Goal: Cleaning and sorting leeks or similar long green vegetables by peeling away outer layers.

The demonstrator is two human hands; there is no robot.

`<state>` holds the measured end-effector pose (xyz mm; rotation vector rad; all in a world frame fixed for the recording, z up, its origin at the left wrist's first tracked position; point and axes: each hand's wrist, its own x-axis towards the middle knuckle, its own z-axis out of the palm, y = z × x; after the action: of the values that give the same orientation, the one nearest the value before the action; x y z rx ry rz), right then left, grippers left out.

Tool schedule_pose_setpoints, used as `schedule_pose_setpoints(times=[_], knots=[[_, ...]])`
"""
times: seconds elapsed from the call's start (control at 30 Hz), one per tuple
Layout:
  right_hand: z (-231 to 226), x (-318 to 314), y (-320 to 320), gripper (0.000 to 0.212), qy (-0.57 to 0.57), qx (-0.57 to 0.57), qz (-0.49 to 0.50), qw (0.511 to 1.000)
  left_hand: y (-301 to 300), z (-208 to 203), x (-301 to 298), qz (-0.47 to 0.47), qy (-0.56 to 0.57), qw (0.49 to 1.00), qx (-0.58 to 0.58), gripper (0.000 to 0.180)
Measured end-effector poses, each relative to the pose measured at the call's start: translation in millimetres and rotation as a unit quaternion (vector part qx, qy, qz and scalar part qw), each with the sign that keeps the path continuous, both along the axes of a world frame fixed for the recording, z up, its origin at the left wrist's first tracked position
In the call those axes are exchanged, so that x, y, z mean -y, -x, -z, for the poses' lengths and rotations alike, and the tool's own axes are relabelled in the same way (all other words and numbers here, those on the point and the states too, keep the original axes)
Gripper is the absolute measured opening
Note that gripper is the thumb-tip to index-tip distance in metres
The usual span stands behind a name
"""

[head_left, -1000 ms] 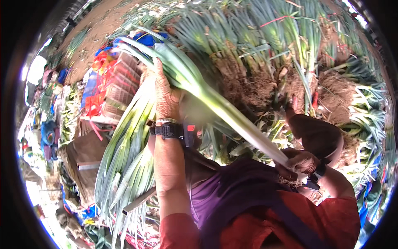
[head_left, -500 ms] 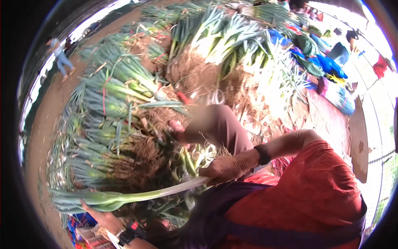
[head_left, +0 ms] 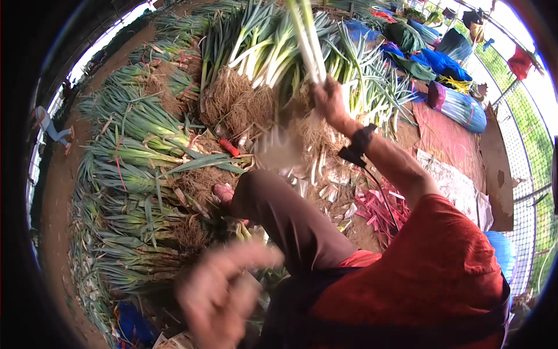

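Observation:
Raised toward the far pile, my right hand (head_left: pixel 331 103) is closed round the lower end of pale leek stalks (head_left: pixel 308 43). Two stalks show, slanting up out of the top of the picture. Low in front of me, my left hand (head_left: pixel 224 291) is smeared by motion; its fingers cannot be read and no leek shows in it. Behind the held leeks, loose leeks with long brown roots (head_left: pixel 238 104) lie in a pile. To the left lie tied leek bundles (head_left: pixel 139 139), their roots toward me. My bent knee (head_left: pixel 290 218) is between the hands.
A red cylindrical thing (head_left: pixel 228 147) lies among the roots. Red strips (head_left: pixel 383 206) lie on the ground by my right forearm. At the far right are blue sacks (head_left: pixel 442 64), a wrapped bundle (head_left: pixel 459 110), a board (head_left: pixel 497 171) and a wire fence (head_left: pixel 526 174). A person (head_left: pixel 51 127) is at the far left.
My right hand has swung up and away from my lap with leek stalks. My left hand has come off the leek leaves and moved right, toward me. The view has shifted slightly.

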<state>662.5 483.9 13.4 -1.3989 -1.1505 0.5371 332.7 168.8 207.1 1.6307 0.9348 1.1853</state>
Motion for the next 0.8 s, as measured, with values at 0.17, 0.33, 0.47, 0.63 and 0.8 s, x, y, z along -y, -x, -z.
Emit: schedule_pose_setpoints(times=[0.17, 0.33, 0.47, 0.63, 0.8], knots=[[39, -22, -42, 0.022, -0.051, -0.096, 0.009, 0.994, 4, -20, 37, 0.208, -0.037, 0.973, -0.088, 0.032], [84, -27, -87, 0.022, 0.117, 0.172, 0.043, 0.977, -16, -1, 38, 0.141, -0.018, 0.990, 0.023, 0.046], [100, -60, -111, 0.023, 0.168, 0.322, 0.007, 0.932, -12, 18, 35, 0.143, -0.011, 0.987, 0.077, 0.061], [65, -156, -113, 0.025, 0.180, 0.362, -0.034, 0.914, 9, 22, 27, 0.097, -0.079, 0.983, 0.133, 0.061], [74, -218, 94, 0.027, 0.092, 0.350, -0.269, 0.893, 24, 56, 45, -0.043, 0.013, 0.999, -0.022, 0.045]])
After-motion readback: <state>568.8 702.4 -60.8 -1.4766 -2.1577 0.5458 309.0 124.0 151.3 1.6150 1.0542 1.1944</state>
